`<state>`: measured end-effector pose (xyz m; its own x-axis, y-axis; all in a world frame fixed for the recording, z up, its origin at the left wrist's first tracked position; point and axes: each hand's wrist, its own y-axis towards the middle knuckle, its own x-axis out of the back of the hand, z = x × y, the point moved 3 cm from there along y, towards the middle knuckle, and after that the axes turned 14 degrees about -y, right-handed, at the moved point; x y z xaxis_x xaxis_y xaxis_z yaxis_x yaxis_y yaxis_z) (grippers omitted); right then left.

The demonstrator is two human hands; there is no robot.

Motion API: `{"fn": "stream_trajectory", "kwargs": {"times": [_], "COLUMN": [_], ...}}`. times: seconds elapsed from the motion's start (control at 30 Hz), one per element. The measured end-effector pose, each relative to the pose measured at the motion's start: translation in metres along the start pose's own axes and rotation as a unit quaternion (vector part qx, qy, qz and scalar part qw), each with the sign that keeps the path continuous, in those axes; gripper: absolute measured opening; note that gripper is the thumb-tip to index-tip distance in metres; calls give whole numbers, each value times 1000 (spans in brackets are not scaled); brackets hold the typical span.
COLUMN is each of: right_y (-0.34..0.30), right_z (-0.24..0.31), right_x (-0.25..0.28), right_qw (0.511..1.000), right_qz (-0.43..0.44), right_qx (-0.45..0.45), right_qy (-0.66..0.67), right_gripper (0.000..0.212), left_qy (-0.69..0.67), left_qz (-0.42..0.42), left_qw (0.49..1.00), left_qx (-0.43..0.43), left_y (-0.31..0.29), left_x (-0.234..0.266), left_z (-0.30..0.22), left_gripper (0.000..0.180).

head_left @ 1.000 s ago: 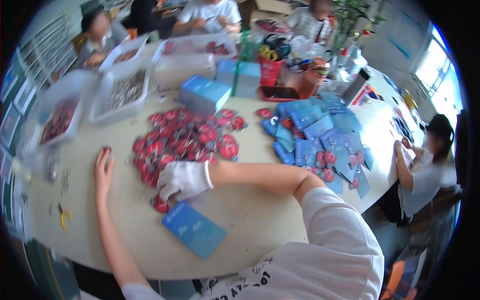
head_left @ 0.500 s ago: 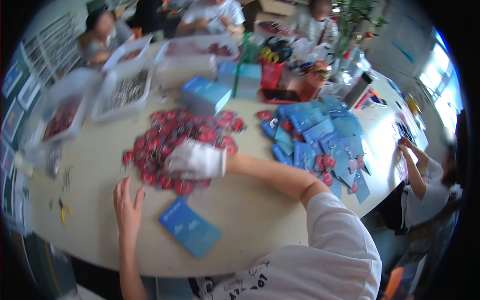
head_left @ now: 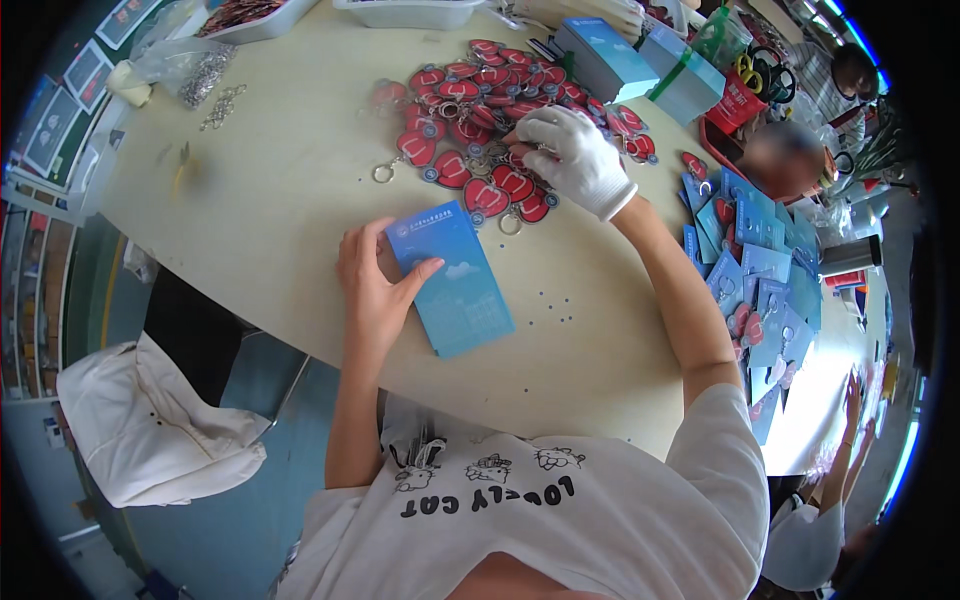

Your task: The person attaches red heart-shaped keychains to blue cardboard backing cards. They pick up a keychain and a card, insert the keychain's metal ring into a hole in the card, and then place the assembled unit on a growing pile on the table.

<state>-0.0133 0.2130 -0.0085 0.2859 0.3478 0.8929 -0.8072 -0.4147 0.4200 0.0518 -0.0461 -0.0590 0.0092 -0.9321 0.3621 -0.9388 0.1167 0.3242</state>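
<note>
My left hand (head_left: 374, 285), bare, rests on the near end of a flat blue card packet (head_left: 452, 277) lying on the pale table (head_left: 270, 190), fingers spread over its corner. My right hand (head_left: 574, 155), in a white glove, reaches into a pile of red heart-shaped keychains (head_left: 470, 120) with metal rings, its fingertips pinched among them. Whether it grips one keychain is hidden under the glove.
Blue boxes (head_left: 618, 62) stand beyond the pile. Many blue card packets with red charms (head_left: 760, 290) spread along the right side. Loose metal rings (head_left: 205, 85) and trays lie at the far left. A white garment (head_left: 160, 430) hangs on a chair below the table edge. Other people sit at the right.
The view has swung down and closer. My left hand moved from the bare table onto the blue packet. My right hand moved farther into the keychain pile.
</note>
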Motion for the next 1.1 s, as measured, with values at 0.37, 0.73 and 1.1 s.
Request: {"fn": "stream_trajectory", "kwargs": {"times": [0.37,0.73,1.1], "right_y": [6,18,19], "right_z": [3,29,37], "right_x": [-31,66,19], "right_qw": [986,981,905], "right_qz": [-20,-145,-211], "right_qx": [20,-4,-181], "right_qy": [-167,131,323], "right_gripper": [15,20,11], "left_qy": [-416,-391,-590], "left_qz": [-41,-128,2], "left_qw": [902,901,807], "left_qx": [106,-135,25], "left_y": [5,120,103], "left_x": [5,-6,-54], "left_z": [0,-41,-56], "left_gripper": [22,14,29]}}
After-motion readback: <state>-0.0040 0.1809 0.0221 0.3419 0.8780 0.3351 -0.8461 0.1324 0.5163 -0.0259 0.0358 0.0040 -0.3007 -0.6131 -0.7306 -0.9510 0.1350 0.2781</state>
